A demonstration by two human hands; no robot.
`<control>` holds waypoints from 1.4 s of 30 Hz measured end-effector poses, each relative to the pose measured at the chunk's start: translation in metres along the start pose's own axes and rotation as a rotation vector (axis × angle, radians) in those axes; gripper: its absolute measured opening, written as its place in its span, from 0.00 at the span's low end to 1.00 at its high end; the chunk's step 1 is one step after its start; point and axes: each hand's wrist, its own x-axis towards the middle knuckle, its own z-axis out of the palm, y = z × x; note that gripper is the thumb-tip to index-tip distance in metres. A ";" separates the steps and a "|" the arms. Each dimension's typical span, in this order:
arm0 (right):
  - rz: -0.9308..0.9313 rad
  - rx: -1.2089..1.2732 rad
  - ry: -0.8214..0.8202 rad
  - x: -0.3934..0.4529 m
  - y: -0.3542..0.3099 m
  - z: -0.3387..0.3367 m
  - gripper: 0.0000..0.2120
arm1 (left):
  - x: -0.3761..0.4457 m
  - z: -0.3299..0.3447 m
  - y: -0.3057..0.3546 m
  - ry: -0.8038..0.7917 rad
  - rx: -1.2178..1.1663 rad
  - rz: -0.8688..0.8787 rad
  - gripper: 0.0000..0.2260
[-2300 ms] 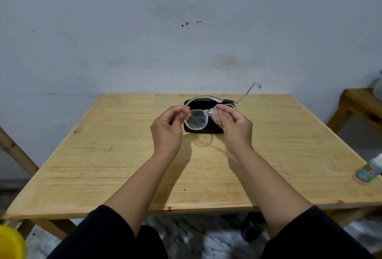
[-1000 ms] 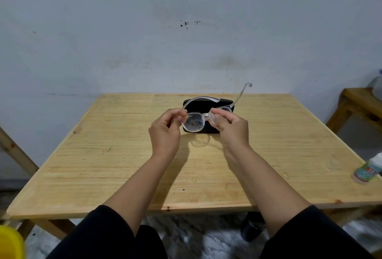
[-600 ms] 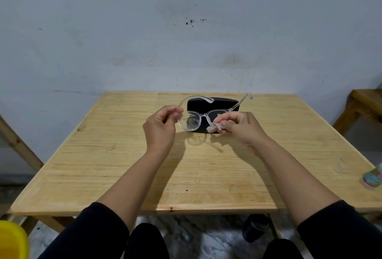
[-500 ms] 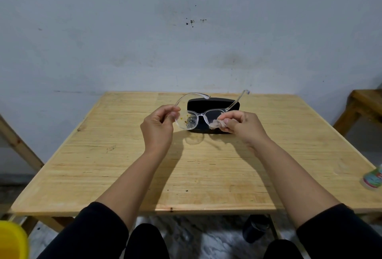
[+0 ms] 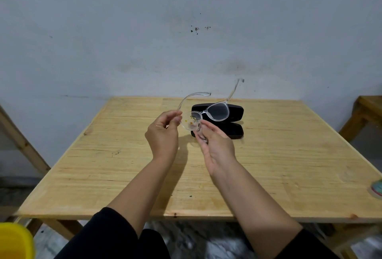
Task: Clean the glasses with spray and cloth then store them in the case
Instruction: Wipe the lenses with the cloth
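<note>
Pinching glasses (image 5: 206, 114) in left hand (image 5: 163, 134).

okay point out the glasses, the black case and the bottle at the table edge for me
glasses (image 5: 217, 112), head view, on the clear lens in front of the case.
case (image 5: 235, 110), head view, on its black lid.
bottle (image 5: 377, 188), head view, on its label, cut off at the frame edge.

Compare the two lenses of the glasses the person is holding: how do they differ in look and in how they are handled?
The left lens carries yellowish specks; the right lens looks clean. The left lens sits between both hands, the left hand pinching the frame beside it and the right hand touching its lower edge; the right lens is untouched. The right lens shows dark against the black case; the left lens shows pale. Both share one clear frame.
</note>
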 end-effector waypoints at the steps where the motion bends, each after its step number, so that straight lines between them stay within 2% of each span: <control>1: -0.026 0.002 0.008 0.000 0.002 0.004 0.09 | -0.001 0.000 0.000 -0.003 0.005 0.004 0.11; 3: -0.080 0.006 0.038 0.003 0.004 0.011 0.08 | -0.002 0.000 0.001 -0.023 0.022 0.015 0.09; 10: -0.247 -0.061 0.300 0.009 0.013 0.022 0.09 | -0.013 0.003 0.006 -0.129 0.082 0.150 0.07; 15: -0.298 -0.102 0.368 0.012 0.013 0.021 0.10 | -0.016 0.009 0.005 -0.188 0.071 0.173 0.07; 19: -0.303 -0.214 0.252 0.015 0.012 0.013 0.09 | -0.014 0.007 0.004 -0.209 0.060 0.167 0.08; 25: -0.219 -0.521 -0.125 0.016 -0.007 -0.004 0.09 | -0.001 -0.001 0.000 -0.175 0.093 0.153 0.07; 28: -0.216 -0.724 -0.155 0.018 -0.013 -0.010 0.10 | 0.002 -0.004 -0.001 -0.168 0.113 0.138 0.07; 36: -0.385 -0.374 0.280 0.014 0.003 0.002 0.09 | -0.011 0.004 0.004 -0.227 0.127 0.178 0.07; 39: -0.348 -0.202 0.313 0.010 0.004 0.012 0.09 | -0.018 0.007 0.003 -0.257 0.128 0.213 0.07; 42: -0.323 -0.206 0.265 0.008 0.007 0.012 0.09 | -0.018 0.005 0.001 -0.256 0.106 0.201 0.07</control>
